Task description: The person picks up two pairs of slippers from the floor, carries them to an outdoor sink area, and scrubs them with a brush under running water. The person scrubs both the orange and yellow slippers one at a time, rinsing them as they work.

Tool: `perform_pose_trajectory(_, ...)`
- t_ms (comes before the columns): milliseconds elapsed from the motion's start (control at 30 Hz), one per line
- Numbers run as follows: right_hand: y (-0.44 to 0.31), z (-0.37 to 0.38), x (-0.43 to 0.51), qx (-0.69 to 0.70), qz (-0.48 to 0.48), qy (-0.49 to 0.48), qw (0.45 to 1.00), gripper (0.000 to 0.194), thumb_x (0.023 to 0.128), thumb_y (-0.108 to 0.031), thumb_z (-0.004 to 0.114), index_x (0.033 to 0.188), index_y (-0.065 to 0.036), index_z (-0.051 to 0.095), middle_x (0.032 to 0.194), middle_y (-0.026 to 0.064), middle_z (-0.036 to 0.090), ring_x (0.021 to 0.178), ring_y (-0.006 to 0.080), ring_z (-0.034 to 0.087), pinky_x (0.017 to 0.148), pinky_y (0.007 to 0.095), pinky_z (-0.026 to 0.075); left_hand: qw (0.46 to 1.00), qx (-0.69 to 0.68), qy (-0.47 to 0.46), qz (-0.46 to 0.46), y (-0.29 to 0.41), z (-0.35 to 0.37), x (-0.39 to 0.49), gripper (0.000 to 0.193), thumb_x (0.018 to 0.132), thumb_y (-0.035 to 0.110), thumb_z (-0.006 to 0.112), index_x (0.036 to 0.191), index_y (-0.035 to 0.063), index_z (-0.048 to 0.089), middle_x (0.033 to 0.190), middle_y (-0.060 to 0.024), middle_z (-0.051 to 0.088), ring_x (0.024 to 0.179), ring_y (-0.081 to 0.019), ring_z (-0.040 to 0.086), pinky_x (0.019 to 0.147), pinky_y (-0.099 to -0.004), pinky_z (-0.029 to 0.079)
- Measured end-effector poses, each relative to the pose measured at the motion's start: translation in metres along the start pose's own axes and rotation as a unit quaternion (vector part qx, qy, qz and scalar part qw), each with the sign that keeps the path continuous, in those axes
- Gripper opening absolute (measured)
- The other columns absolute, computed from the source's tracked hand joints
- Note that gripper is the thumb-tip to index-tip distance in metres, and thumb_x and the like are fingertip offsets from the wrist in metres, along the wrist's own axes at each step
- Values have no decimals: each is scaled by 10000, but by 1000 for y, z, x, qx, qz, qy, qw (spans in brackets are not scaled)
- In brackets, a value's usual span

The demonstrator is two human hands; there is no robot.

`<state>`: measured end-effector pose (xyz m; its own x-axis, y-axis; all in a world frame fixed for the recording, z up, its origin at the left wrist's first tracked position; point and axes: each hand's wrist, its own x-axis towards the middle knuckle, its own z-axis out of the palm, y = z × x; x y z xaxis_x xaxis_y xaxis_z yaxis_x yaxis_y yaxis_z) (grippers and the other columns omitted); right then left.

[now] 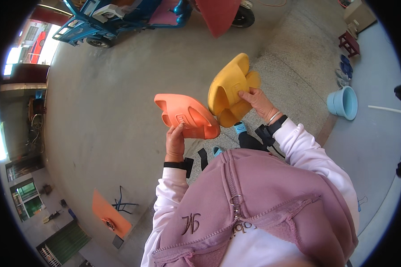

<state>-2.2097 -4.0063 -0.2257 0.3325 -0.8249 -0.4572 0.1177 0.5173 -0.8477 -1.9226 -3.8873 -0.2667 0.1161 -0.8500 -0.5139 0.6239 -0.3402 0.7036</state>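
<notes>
My left hand (pixel 175 142) grips orange slide sandals (pixel 190 115), the thumb on the raised lettering of the strap. They seem to be a pair held together, though the rear one is mostly hidden. In my right hand (pixel 260 103) is a pair of yellow slide sandals (pixel 229 90), one partly behind the other, with the thumb on the front strap. The orange toe end touches or nearly overlaps the lower yellow sandal; I cannot tell which. Both pairs are up in front of my body, above the floor. Below them show my feet in light blue slippers (pixel 240 128).
A blue cargo tricycle (pixel 127 20) stands at the far side. To the right are a light blue bucket (pixel 349 102), several shoes (pixel 346 68), a dark red stool (pixel 349 43) and a cardboard box (pixel 359 15). An orange-topped folding table (pixel 108 213) stands at lower left.
</notes>
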Motion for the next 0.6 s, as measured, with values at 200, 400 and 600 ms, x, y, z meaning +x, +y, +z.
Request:
perform_pose_trajectory(200,-17,1,14,-69,13,-25,997,383,842,-302,652,1081,-11,586,1002,34,616,929,100,546,838,239,428,999,-30,21,0,12,15,-3,356,828,149,594,1133,-29,548,1109,-61,583,1039,-151,524,930,-294,373)
perform_pose_trajectory(400,-14,6,37,-156,39,-15,987,371,876,-306,607,1029,32,606,917,34,619,836,87,562,752,225,461,994,-13,107,4,12,21,-9,315,842,148,599,1102,-29,580,1054,-53,607,968,-136,561,859,-267,426)
perform_pose_trajectory(600,6,16,57,-120,71,-6,990,354,908,-280,561,1039,47,597,923,40,617,824,95,570,732,230,476,984,35,173,-14,11,17,-13,311,839,168,622,1072,-36,602,1013,-62,625,901,-134,588,791,-254,460)
